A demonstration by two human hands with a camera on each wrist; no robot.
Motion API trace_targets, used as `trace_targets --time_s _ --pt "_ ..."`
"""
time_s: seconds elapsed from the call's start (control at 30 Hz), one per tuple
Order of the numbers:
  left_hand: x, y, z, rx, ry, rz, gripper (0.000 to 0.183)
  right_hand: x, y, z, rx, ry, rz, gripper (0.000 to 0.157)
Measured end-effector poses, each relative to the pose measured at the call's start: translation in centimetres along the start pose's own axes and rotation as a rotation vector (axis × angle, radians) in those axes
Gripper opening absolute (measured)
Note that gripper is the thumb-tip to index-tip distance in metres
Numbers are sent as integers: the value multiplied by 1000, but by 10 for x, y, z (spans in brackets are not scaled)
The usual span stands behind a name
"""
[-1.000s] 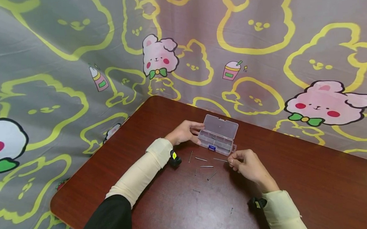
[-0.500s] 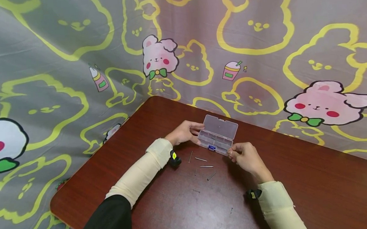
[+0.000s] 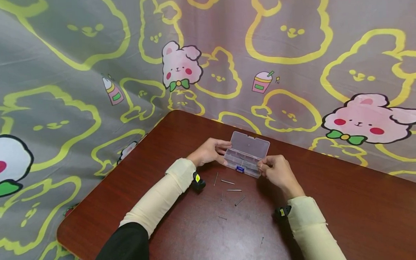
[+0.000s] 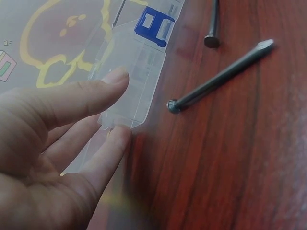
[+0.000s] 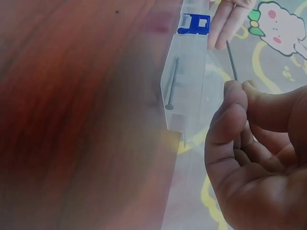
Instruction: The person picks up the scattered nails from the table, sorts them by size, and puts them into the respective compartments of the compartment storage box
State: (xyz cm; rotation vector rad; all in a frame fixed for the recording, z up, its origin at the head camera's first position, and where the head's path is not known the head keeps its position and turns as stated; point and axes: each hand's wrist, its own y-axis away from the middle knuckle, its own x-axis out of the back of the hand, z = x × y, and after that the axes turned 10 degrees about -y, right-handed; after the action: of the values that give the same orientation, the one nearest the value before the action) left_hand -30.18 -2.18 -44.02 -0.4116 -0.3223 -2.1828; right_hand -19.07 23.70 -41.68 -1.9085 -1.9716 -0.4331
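A clear plastic compartment box [image 3: 231, 167] stands with its lid [image 3: 250, 144] raised and a blue latch [image 3: 240, 169] on its front. My left hand [image 3: 208, 150] holds the box's left end, thumb and fingers at its corner in the left wrist view. Over the right end, my right hand [image 3: 280, 172] pinches a thin nail [image 5: 232, 61] between thumb and forefinger, its free end pointing away from the fingertips in the right wrist view. Another nail [image 5: 171, 88] lies inside the box, seen through the clear wall.
Several loose nails lie on the brown table [image 3: 185, 233] in front of the box, among them one nail [image 3: 234, 190] near the middle and another nail [image 3: 261, 242] closer to me. A patterned curtain [image 3: 224, 39] hangs behind the table's far edges.
My right hand has moved up and slightly left with the nail, from beside the box to over its right end. The left hand stays at the box.
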Motion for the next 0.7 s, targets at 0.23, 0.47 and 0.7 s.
trace_targets --time_s 0.23,0.47,0.7 --pt "0 -1 -1 -6 15 1 82 -1 -8 -1 -24 4 8 16" --pt "-1 0 -2 -4 21 -4 82 -2 -17 -2 -12 42 8 17" --pt "0 0 -2 -7 18 -2 82 -4 -24 -7 -16 121 11 18"
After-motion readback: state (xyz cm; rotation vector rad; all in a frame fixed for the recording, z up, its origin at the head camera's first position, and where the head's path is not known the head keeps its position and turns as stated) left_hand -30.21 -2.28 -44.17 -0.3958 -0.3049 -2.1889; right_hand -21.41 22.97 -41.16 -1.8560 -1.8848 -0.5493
